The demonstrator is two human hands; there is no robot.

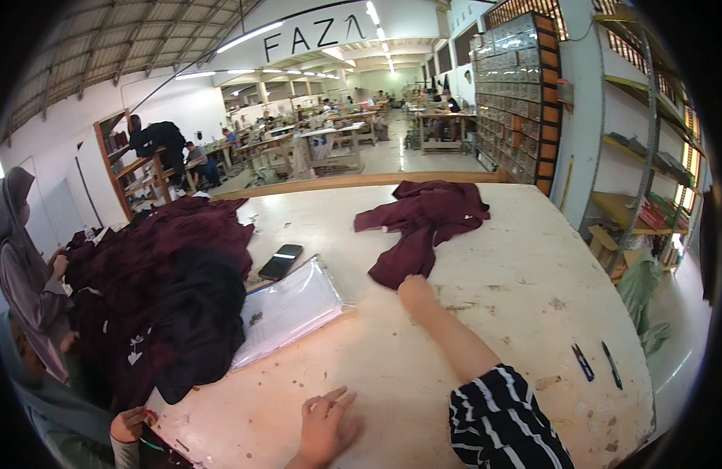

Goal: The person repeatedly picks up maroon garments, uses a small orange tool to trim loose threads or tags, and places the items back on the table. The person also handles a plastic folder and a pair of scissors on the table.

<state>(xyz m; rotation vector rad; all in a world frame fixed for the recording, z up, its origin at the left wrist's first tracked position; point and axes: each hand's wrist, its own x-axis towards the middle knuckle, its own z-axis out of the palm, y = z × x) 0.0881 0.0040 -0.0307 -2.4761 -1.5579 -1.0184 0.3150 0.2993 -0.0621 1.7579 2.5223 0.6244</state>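
A maroon garment (422,220) lies crumpled on the pale tabletop (513,252), towards its far side. My right hand (418,295), at the end of a black-and-white striped sleeve, grips the garment's near edge; the fingertips are partly hidden. My left hand (327,425) is over the near part of the table with its fingers apart and nothing in it. Between my left hand and the phone (281,262) lie papers in a clear plastic sleeve (290,311). A pair of thread snips (583,362) and a pen (612,364) rest at the right.
A large heap of maroon garments (203,228) with a black cloth (203,305) covers the table's left side. Two people stand beside it; one person's hand (128,424) is at the near left corner. Metal shelving (642,152) stands to the right, and sewing workstations lie beyond the table.
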